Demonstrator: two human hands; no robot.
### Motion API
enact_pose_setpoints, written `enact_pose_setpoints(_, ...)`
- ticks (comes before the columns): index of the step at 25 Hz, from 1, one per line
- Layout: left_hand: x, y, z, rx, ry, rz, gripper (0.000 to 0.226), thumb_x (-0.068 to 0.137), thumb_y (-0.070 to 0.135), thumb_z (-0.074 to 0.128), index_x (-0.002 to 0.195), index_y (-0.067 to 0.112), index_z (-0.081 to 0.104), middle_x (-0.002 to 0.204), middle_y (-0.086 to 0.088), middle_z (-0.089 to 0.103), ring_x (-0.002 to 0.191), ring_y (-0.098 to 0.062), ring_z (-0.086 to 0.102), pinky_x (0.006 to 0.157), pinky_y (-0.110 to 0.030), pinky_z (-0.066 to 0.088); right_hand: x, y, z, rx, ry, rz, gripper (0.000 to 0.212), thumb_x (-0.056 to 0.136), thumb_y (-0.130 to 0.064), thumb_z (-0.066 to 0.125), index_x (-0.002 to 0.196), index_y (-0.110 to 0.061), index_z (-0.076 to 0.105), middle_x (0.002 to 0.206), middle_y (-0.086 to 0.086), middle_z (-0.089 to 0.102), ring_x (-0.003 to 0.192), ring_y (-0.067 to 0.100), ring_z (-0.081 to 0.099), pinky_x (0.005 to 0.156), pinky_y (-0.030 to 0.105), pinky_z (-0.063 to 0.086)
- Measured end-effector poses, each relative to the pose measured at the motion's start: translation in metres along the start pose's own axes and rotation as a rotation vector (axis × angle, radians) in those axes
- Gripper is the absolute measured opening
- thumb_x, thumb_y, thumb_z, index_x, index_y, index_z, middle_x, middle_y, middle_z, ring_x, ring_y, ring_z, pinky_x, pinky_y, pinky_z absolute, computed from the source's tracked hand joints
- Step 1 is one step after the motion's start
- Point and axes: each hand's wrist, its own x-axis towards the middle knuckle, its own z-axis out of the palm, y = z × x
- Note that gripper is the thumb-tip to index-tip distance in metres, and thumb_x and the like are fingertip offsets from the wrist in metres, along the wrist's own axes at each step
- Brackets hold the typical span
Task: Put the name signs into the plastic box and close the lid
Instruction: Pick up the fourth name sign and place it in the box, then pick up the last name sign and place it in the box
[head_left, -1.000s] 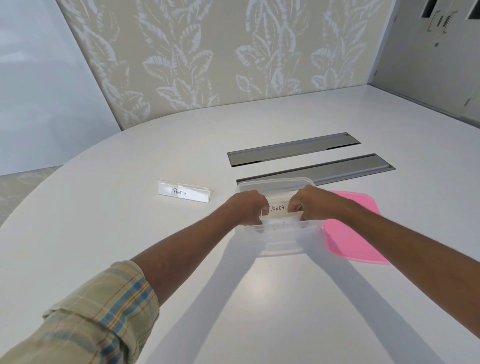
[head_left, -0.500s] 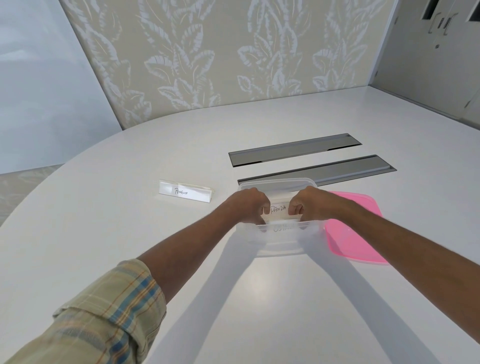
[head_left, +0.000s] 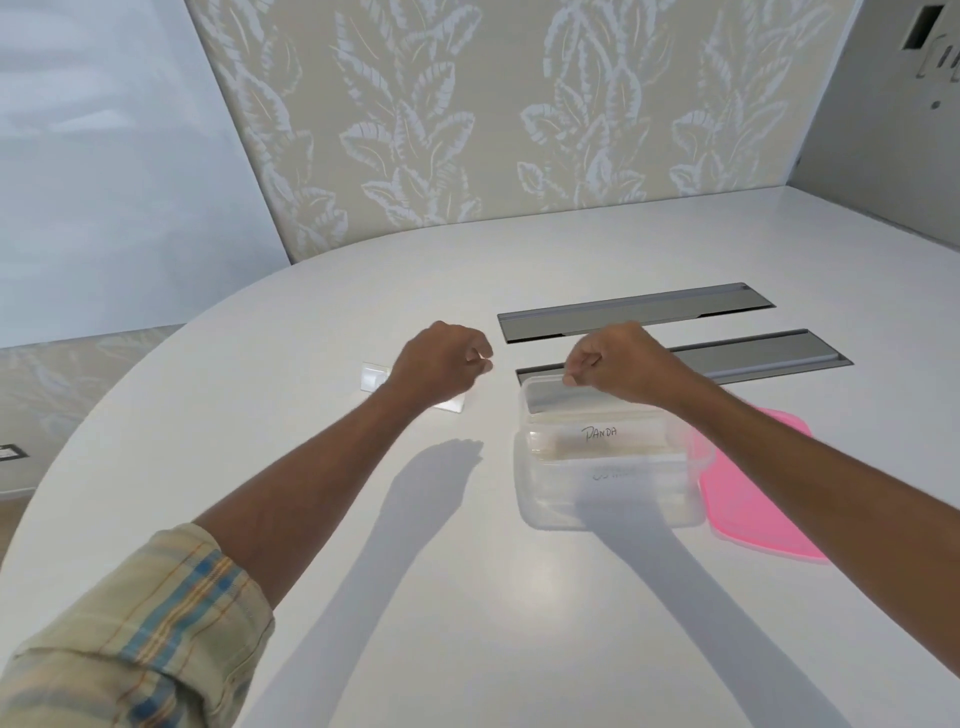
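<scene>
A clear plastic box (head_left: 540, 499) stands on the white table, its top uncovered. Inside it lies a name sign reading PANDA (head_left: 600, 434), with another sign dimly visible under it. The pink lid (head_left: 763, 499) lies flat on the table, right of the box. A second clear name sign (head_left: 375, 375) rests on the table to the left, mostly hidden behind my left hand (head_left: 441, 366). That hand hovers above it with fingers curled, holding nothing. My right hand (head_left: 613, 364) hangs over the box's far rim, fingers curled and empty.
Two grey recessed cable hatches (head_left: 634, 309) lie in the table beyond the box. A leaf-patterned wall panel rises behind the table's rounded far edge. A door stands at the far right.
Both hands have let go of the PANDA sign, which now lies in the box. They have risen out of the box, and my left hand has moved left over the other sign.
</scene>
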Motion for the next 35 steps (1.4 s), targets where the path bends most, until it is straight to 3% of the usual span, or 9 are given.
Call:
enact_pose_setpoints(4,0.001,-0.065,-0.009,0.014,-0.016,-0.100,0.022,0.092,0.030,0.074,0.114,0.026,0.077,0.110,0.005,0.080,0.107,-0.017,0.073,0.095,-0.040,0.058,0.043,-0.047,0.024,0.046,0.025,-0.027,0.020,0.081,-0.037,0.088,0.088,-0.020,0.079,0.081,-0.012,0.075,0.077,0.002,0.070,0.069,0.024,0.052)
enact_pose_setpoints(6,0.004,-0.095,-0.008,0.020,-0.031,-0.138,0.026,0.093,0.027,0.075,0.119,0.026,0.075,0.117,0.003,0.078,0.114,-0.019,0.071,0.098,-0.041,0.057,0.063,-0.068,0.041,0.075,0.001,-0.028,0.019,0.080,-0.036,0.089,0.088,-0.022,0.077,0.082,-0.009,0.074,0.077,0.011,0.073,0.068,0.027,0.056)
enact_pose_setpoints(9,0.010,-0.132,-0.003,0.060,-0.082,-0.183,0.035,0.094,0.024,0.074,0.129,0.029,0.070,0.132,0.004,0.071,0.127,-0.021,0.063,0.102,-0.043,0.052,0.090,-0.089,0.072,0.088,-0.056,-0.027,0.028,0.079,-0.033,0.090,0.098,-0.016,0.077,0.089,-0.001,0.074,0.090,0.022,0.073,0.083,0.034,0.058)
enact_pose_setpoints(12,0.017,-0.155,0.006,0.107,-0.133,-0.200,0.045,0.093,0.026,0.076,0.136,0.032,0.066,0.144,0.003,0.065,0.135,-0.023,0.057,0.103,-0.043,0.050,0.106,-0.097,0.104,0.052,-0.106,-0.020,0.044,0.080,-0.032,0.090,0.115,-0.010,0.075,0.109,0.004,0.074,0.104,0.023,0.070,0.097,0.034,0.055)
enact_pose_setpoints(16,0.029,-0.173,0.022,0.158,-0.185,-0.195,0.055,0.094,0.025,0.076,0.146,0.030,0.059,0.152,0.002,0.058,0.143,-0.023,0.050,0.108,-0.044,0.046,0.126,-0.097,0.136,-0.034,-0.181,0.027,0.057,0.081,-0.038,0.087,0.130,-0.016,0.068,0.131,0.005,0.066,0.119,0.023,0.064,0.100,0.042,0.055)
enact_pose_setpoints(20,0.043,-0.185,0.036,0.207,-0.205,-0.170,0.053,0.094,0.023,0.075,0.144,0.031,0.061,0.146,0.000,0.062,0.140,-0.024,0.053,0.106,-0.043,0.048,0.139,-0.095,0.157,-0.107,-0.227,0.035,0.063,0.083,-0.041,0.084,0.138,-0.018,0.062,0.140,0.004,0.061,0.128,0.023,0.058,0.103,0.043,0.052)
enact_pose_setpoints(26,0.054,-0.201,0.052,0.229,-0.275,-0.127,0.043,0.087,0.013,0.073,0.125,0.033,0.073,0.118,-0.001,0.074,0.114,-0.027,0.065,0.080,-0.033,0.045,0.144,-0.089,0.174,-0.170,-0.251,0.017,0.051,0.083,-0.035,0.084,0.124,-0.012,0.068,0.125,0.005,0.067,0.113,0.029,0.065,0.092,0.043,0.056)
enact_pose_setpoints(31,0.058,-0.208,0.059,0.217,-0.288,-0.089,0.047,0.087,0.008,0.069,0.127,0.033,0.073,0.114,-0.001,0.076,0.109,-0.027,0.066,0.076,-0.035,0.047,0.145,-0.086,0.183,-0.200,-0.240,0.006,0.035,0.082,-0.030,0.083,0.106,-0.009,0.069,0.107,0.007,0.069,0.096,0.031,0.067,0.073,0.035,0.051)
enact_pose_setpoints(35,0.058,-0.214,0.058,0.194,-0.332,-0.083,0.053,0.086,0.008,0.071,0.132,0.035,0.070,0.117,-0.002,0.074,0.110,-0.029,0.066,0.081,-0.038,0.052,0.144,-0.085,0.187,-0.218,-0.208,0.011,0.032,0.081,-0.023,0.082,0.106,-0.008,0.071,0.105,0.008,0.071,0.093,0.032,0.069,0.075,0.039,0.056)
